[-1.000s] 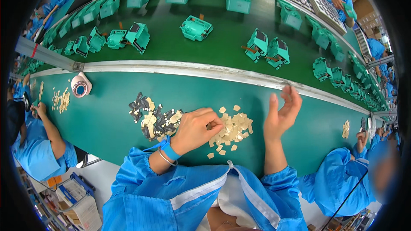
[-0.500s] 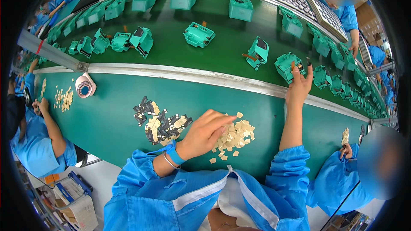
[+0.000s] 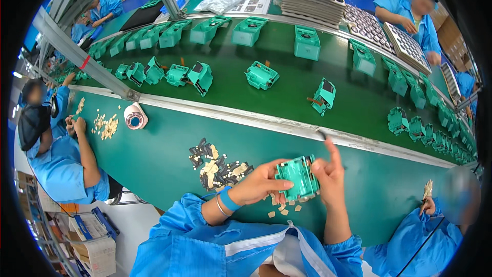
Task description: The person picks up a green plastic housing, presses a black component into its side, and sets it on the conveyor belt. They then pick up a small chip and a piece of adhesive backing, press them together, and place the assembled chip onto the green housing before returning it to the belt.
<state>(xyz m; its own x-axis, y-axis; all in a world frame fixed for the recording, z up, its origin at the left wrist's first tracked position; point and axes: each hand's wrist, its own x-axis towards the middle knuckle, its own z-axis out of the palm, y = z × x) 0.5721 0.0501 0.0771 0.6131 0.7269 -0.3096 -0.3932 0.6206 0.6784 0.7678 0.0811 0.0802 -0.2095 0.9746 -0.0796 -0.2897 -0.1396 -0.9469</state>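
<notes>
A teal plastic housing (image 3: pixel 298 178) is held up between my two hands over the near bench. My left hand (image 3: pixel 261 182) grips its left side, thumb across the face. On the right edge, my right hand (image 3: pixel 330 179) closes thumb and lower fingers, its index finger raised. Something small and dark shows at that fingertip; its kind cannot be made out. Below the housing lie loose cream-coloured flat pieces (image 3: pixel 284 212), partly hidden by it and my left hand. Left of my hands is a pile of small black parts (image 3: pixel 225 172) mixed with cream pieces.
Beyond a pale metal rail (image 3: pixel 241 119) runs a green belt (image 3: pixel 225 103) with rows of teal housings. A pink-and-white tape roll (image 3: pixel 135 117) stands at the left. Co-workers sit either side; another person (image 3: pixel 410 15) works at the far right, near stacked trays (image 3: pixel 307 0).
My right hand has brought a teal housing from the belt back over the bench. My left hand has left the cream pieces and taken hold of the housing. The whole view has shifted.
</notes>
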